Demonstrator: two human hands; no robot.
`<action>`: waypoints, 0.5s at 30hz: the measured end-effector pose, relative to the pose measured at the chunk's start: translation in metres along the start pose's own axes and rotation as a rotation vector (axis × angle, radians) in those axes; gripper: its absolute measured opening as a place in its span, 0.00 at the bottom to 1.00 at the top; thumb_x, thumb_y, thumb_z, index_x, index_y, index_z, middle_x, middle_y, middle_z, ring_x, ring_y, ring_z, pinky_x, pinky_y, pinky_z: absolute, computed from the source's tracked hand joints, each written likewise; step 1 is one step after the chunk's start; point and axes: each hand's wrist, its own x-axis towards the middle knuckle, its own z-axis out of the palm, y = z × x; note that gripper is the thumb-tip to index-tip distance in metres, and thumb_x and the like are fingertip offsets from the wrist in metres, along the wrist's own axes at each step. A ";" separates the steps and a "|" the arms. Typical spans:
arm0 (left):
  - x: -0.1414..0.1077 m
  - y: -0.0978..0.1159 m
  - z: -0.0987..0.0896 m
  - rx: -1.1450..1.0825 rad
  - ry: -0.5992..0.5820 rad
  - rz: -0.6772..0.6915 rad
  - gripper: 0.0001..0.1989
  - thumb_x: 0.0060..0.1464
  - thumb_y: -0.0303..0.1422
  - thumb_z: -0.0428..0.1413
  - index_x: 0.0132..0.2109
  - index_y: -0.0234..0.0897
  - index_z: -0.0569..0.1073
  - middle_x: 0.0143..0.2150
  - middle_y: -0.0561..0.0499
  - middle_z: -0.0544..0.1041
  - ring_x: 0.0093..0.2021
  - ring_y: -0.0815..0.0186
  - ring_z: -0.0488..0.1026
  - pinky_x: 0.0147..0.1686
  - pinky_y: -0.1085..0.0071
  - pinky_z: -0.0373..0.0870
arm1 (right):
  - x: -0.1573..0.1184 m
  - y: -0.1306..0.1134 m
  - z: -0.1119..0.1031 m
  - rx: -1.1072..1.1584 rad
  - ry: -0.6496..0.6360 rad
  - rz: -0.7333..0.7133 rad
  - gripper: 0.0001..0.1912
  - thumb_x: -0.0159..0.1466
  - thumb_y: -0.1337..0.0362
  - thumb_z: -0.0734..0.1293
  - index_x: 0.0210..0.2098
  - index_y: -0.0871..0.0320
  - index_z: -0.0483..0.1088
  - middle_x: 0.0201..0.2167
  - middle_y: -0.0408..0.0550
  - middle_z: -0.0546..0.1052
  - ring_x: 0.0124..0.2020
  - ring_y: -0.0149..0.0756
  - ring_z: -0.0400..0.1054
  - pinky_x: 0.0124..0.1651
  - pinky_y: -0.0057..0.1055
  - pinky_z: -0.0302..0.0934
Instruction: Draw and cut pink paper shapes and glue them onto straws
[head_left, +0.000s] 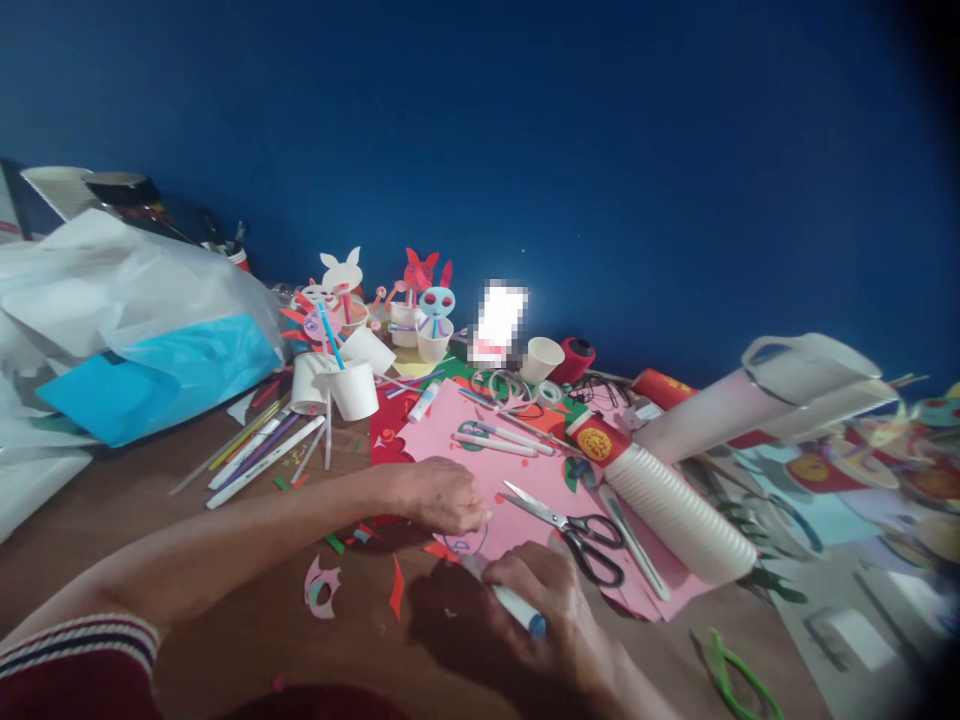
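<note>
My right hand [551,600] is closed around a white marker [517,607] with a blue end, its tip down at the pink paper [439,430]. Beside that tip, a blue-purple curved drawing [466,543] shows on the paper's near edge. My left hand [446,497] presses on the same sheet just above the drawing, fingers curled and thumb side toward the marker. Black-handled scissors [574,530] lie slightly spread on the paper, right of both hands. Left of them, a cut pink scrap with a hole [322,587] rests on the brown table [247,620].
A stack of white paper cups [679,515] lies at right, near a tilted white pitcher [750,395]. Green scissors [735,675] sit at the lower right. Several markers [262,460], cups with paper animal faces [435,335] and a plastic bag [135,290] are at left and back.
</note>
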 end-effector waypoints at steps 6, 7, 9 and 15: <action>0.000 0.001 -0.002 -0.046 0.007 -0.011 0.14 0.55 0.34 0.47 0.24 0.37 0.71 0.24 0.50 0.74 0.24 0.66 0.65 0.24 0.72 0.56 | -0.002 0.007 -0.010 0.097 0.120 0.172 0.03 0.58 0.70 0.61 0.29 0.56 0.66 0.21 0.41 0.72 0.23 0.30 0.65 0.30 0.27 0.58; -0.001 0.002 -0.002 -0.056 0.008 -0.012 0.15 0.55 0.35 0.47 0.24 0.37 0.71 0.23 0.51 0.73 0.23 0.67 0.64 0.24 0.72 0.55 | -0.004 0.010 -0.011 0.108 0.151 0.195 0.03 0.58 0.69 0.61 0.28 0.56 0.65 0.21 0.41 0.72 0.22 0.30 0.65 0.30 0.27 0.58; -0.002 0.002 -0.002 -0.084 0.015 -0.013 0.17 0.56 0.35 0.45 0.23 0.36 0.70 0.21 0.52 0.71 0.21 0.69 0.61 0.23 0.73 0.53 | -0.007 0.015 -0.011 0.143 0.228 0.263 0.03 0.60 0.68 0.61 0.29 0.57 0.65 0.22 0.42 0.71 0.22 0.30 0.65 0.29 0.28 0.59; -0.010 -0.005 0.010 -0.258 0.117 0.045 0.17 0.56 0.32 0.44 0.22 0.35 0.66 0.18 0.56 0.63 0.20 0.72 0.57 0.22 0.76 0.52 | -0.009 0.035 -0.019 0.222 0.524 0.409 0.06 0.65 0.66 0.58 0.39 0.57 0.65 0.23 0.42 0.69 0.24 0.31 0.65 0.30 0.29 0.62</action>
